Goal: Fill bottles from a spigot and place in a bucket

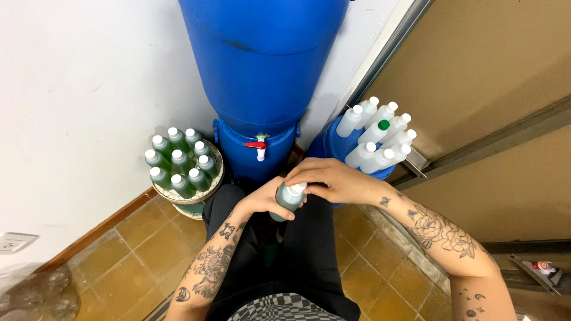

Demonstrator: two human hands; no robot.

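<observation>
— Green liquid fills the small bottle [286, 201] you have over your lap; your left hand [262, 202] is wrapped round its body, fingers curled tight against the plastic from the left side.

— And my right hand?

— Your right hand [333, 181] lies over the top, fingers together and bent down onto the white cap [296, 188]. You are pinching that cap between thumb and fingertips. The bottle tilts a little, cap pointing up and to the right.

— What sits beyond my fingers?

— Just past your knuckles stands the big blue barrel [262, 77], with its red and white tap [258, 147] right above the bottle but not touching it. Out to the left of your left hand, near the white wall [77, 89], you have a round tray [205, 193] packed with filled green bottles [178, 163], all capped white and upright. Past your right fingertips, a blue bucket [330, 148] holds pale empty bottles [377, 137] leaning on their sides; one of them wears a green cap. Under your wrists lies the brown tiled floor [137, 249].
</observation>
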